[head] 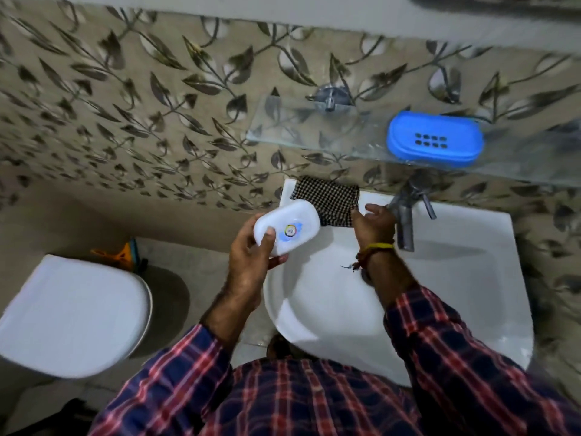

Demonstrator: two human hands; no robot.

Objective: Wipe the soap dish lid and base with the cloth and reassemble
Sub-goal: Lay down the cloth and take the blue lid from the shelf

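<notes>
My left hand (pixel 251 262) grips the white soap dish lid (pixel 287 226), which has a round sticker on top, and holds it above the left rim of the sink. The blue soap dish base (pixel 435 138), with drain holes, rests on the glass shelf (pixel 314 130). A black-and-white checked cloth (pixel 327 199) lies on the back ledge of the sink, partly behind the lid. My right hand (pixel 374 223) reaches to the cloth's right edge, fingertips touching it; whether it has a grip on it I cannot tell.
The white sink (pixel 456 278) is below my hands, with a metal tap (pixel 405 221) just right of my right hand. A second tap (pixel 330 97) is on the tiled wall above the shelf. A white toilet with closed lid (pixel 72 316) stands left.
</notes>
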